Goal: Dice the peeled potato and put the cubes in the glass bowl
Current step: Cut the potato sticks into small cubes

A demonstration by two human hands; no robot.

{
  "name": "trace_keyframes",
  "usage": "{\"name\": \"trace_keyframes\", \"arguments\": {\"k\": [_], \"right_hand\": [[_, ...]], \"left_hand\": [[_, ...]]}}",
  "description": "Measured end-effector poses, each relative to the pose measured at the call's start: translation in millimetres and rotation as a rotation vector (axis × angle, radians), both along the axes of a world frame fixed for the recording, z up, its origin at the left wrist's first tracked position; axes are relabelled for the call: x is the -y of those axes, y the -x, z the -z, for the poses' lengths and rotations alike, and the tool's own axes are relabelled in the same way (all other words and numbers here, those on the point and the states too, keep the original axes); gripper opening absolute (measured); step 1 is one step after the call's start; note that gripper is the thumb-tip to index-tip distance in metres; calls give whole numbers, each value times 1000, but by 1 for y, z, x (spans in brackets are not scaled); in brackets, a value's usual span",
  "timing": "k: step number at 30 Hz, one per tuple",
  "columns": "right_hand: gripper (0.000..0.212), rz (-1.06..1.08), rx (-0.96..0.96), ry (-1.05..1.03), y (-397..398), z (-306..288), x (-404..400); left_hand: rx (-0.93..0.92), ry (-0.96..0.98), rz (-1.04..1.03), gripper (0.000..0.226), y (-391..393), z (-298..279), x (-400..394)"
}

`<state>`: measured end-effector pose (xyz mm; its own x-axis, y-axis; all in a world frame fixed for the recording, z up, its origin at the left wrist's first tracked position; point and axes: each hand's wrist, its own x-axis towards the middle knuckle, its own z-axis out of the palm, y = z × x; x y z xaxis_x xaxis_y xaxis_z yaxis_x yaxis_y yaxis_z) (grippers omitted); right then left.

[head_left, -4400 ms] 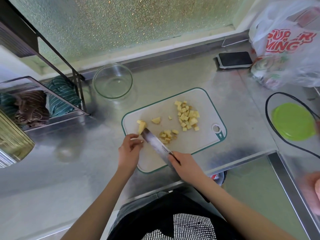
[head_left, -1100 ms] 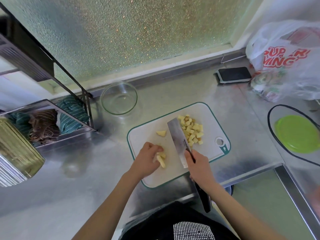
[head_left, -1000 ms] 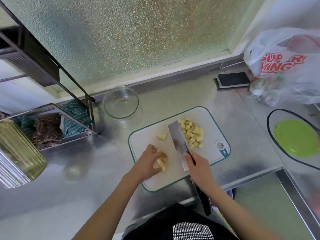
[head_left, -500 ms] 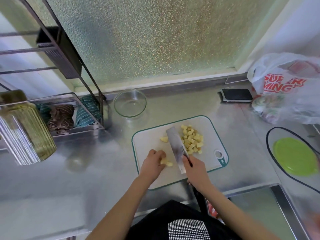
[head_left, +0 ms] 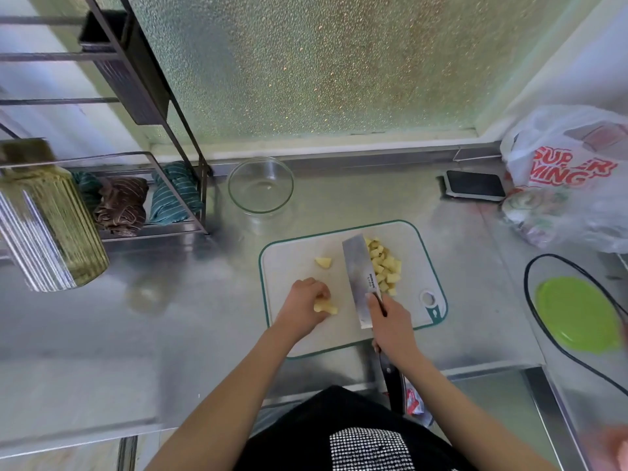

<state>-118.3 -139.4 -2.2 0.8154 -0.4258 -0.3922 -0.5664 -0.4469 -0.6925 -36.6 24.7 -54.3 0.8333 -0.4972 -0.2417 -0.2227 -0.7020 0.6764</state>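
1. Potato piece (head_left: 325, 306): an uncut, pale yellow chunk with a moist, matte cut face. It lies on the near left part of the cutting board (head_left: 299, 338), held under the left hand (head_left: 300, 309), whose fingers curl over it and pinch it in place.
2. Diced cubes (head_left: 385, 266): a loose heap of small, irregular blocks on the far right part of the board. One separate wedge (head_left: 323, 262) lies apart, left of the blade.
3. Cleaver (head_left: 356, 277): broad, rectangular, polished steel blade. It stands on the board between the held piece and the heap, touching the heap's left side. The right hand (head_left: 390, 326) grips it, fingers wrapped where blade meets dark handle.
4. Step in hand, as judged: cutting the remaining chunk. Keep the left fingertips tucked back behind the knuckles, rest the chunk on its flattest face, and cut straight down at even spacing so cubes match the heap.
5. Risk: the wet chunk may slide on the smooth plastic board.
6. Glass bowl (head_left: 234, 195): round, clear, thin-walled. It sits on the brushed-steel tabletop (head_left: 204, 300) beyond the board's far left corner and appears to hold no cubes yet.
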Motion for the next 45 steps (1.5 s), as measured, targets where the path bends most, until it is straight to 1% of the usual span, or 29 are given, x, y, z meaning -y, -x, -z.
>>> {"name": "trace_keyframes", "arguments": {"k": [3, 7, 9, 12, 14, 15, 18, 21, 23, 25, 27, 29, 32, 36, 39, 42, 43, 45], "right_hand": [[36, -1, -11, -24, -1, 2, 0], [38, 11, -11, -40, -4, 2, -2], [38, 16, -2, -42, -7, 1, -2], [36, 23, 12, -51, -11, -1, -2], [34, 40, 8, -83, -14, -3, -3], [34, 47, 1, -100, -15, -3, -3], [33, 70, -15, -130, -18, -4, -3], [32, 81, -24, -136, -20, -4, -2], [33, 85, -26, -128, -20, -5, -2], [34, 92, -22, -122, -21, -5, -1], [34, 91, -33, -111, -21, -3, 1], [33, 89, -41, -120, -21, -3, 1], [34, 63, -49, -111, -20, -3, -1], [35, -1, -59, -54, -17, -2, -6], [37, 3, -77, -71, -13, -2, -11], [37, -7, -77, -64, -10, -3, -17], [37, -18, -76, -53, -9, -2, -19], [36, -27, -75, -39, -7, -1, -23]], "left_hand": [[-28, 48, -17, 34, -1, -2, 0], [-72, 96, -8, 42, 0, -9, -2], [-118, 136, -39, 45, -2, -13, -4], [-216, 216, -249, 39, -10, -23, -6], [-196, 236, -358, 36, -23, -25, -7], [-141, 202, -342, 36, -31, -24, -8], [-5, 64, -168, 36, -53, -20, -2], [38, -23, -44, 38, -64, -12, 13], [73, -78, 32, 32, -67, -8, 22], [89, -89, 53, 23, -67, -10, 26], [67, -67, 35, 16, -66, -12, 25], [-8, -23, -9, 13, -59, -16, 20], [-141, 21, -63, 15, -44, -18, 10], [-230, 98, -133, 17, -24, -18, 4], [-241, 108, -157, 17, -18, -21, 2], [-194, 69, -112, 20, -15, -28, 1], [-167, 52, -77, 23, -13, -30, 0], [-97, 25, 39, 39, -9, -27, -4]]}}
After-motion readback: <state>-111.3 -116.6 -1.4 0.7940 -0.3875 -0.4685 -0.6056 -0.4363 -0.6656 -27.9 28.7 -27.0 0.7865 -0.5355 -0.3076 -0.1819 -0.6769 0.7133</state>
